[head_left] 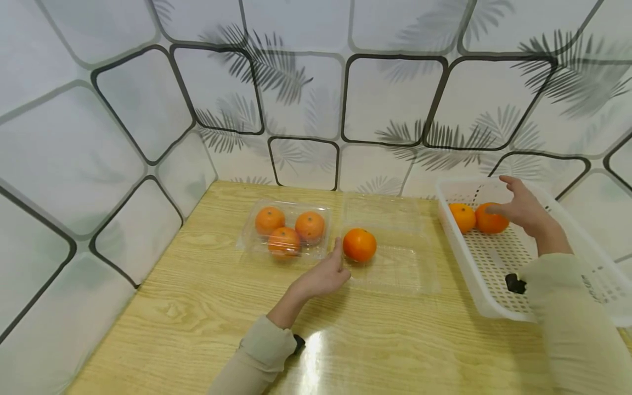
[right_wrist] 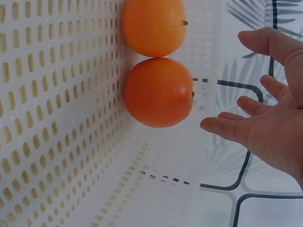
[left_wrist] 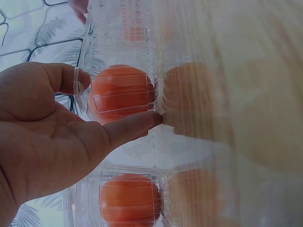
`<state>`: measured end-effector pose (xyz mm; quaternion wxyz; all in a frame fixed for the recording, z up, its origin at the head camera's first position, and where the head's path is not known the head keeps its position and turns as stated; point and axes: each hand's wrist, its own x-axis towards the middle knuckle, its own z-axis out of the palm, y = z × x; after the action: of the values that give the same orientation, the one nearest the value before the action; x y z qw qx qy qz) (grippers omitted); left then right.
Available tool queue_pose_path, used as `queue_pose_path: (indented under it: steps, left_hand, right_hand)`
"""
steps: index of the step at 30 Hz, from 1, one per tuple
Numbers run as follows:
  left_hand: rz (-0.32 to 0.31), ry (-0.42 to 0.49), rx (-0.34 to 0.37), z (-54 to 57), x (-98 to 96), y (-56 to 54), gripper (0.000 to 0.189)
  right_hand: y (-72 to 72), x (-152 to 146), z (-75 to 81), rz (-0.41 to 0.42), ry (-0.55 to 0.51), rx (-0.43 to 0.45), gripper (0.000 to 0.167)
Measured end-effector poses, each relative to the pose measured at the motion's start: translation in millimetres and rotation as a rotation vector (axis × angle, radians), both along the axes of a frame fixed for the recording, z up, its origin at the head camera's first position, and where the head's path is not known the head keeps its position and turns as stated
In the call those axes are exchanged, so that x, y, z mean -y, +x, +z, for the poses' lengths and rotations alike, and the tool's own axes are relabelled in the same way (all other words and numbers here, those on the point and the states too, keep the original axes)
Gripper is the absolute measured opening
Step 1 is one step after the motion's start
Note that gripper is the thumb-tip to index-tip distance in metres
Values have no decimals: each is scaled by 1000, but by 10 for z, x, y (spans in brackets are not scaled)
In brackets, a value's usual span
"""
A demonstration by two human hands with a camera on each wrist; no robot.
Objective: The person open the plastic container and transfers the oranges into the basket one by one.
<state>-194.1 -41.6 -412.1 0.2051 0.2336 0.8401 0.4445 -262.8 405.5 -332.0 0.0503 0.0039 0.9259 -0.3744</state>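
Note:
My left hand (head_left: 323, 276) rests at the left edge of an open clear plastic clamshell box (head_left: 400, 269), its index finger extended. In the left wrist view, the thumb touches the box rim and a finger lies along its side, beside an orange (left_wrist: 122, 92). That orange (head_left: 359, 245) sits at the left end of the box. My right hand (head_left: 528, 208) hovers over a white perforated basket (head_left: 486, 299), fingers spread and holding nothing. Below it are two oranges, one (right_wrist: 158, 93) nearer the fingers and the other (right_wrist: 155, 26) touching it.
Left of my left hand stands another clear plastic box (head_left: 249, 241) with three oranges (head_left: 283, 241) inside. The boxes and basket stand on a wood-grain table (head_left: 207, 318). A patterned wall covering (head_left: 306, 164) rises behind and to the left.

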Motion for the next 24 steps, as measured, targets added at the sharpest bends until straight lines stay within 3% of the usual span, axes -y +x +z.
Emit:
queue_pose_path:
  steps: [9,24]
  left_hand:
    - [-7,-2,-4,-7,12,11,85]
    - [-29,1,-12,-9,57,52,85]
  right_hand:
    - [86,157,234,7,-25,13,99]
    - [302,329,468,43,98,44,91]
